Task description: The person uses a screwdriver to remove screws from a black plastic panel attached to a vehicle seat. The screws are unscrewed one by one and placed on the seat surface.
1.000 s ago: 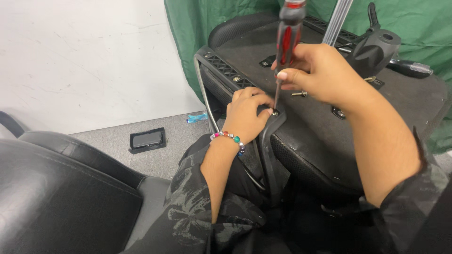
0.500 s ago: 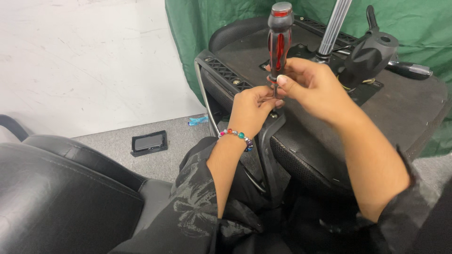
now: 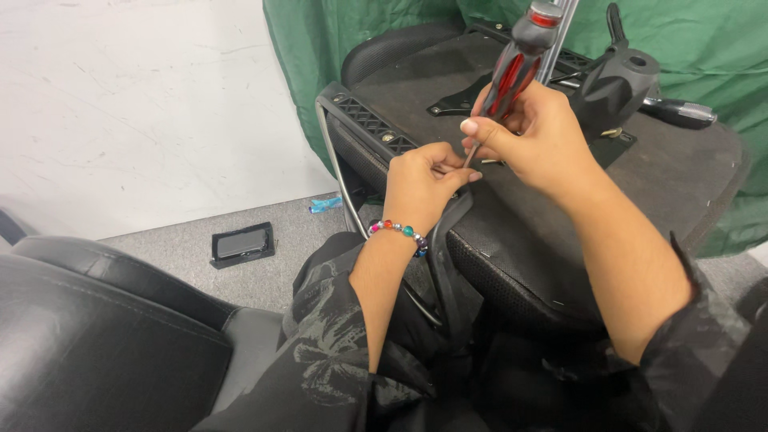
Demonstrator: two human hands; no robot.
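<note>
— Your screwdriver [image 3: 512,68] leans right now; half a second ago it stood upright. Where's the tip?

— At the seat [image 3: 560,200] underside, where your left hand [image 3: 420,188] pinches something too small to tell. Your right hand [image 3: 532,140] is closed on the shaft.

— So the seating changed?

— Seemingly: you're re-aiming the tip.

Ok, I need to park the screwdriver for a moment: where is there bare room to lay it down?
Free: the grey floor around the small black device, and the dark chair underside right of the right hand. Crowded: where the left hand meets the screwdriver, and near the black lever mechanism.
</note>
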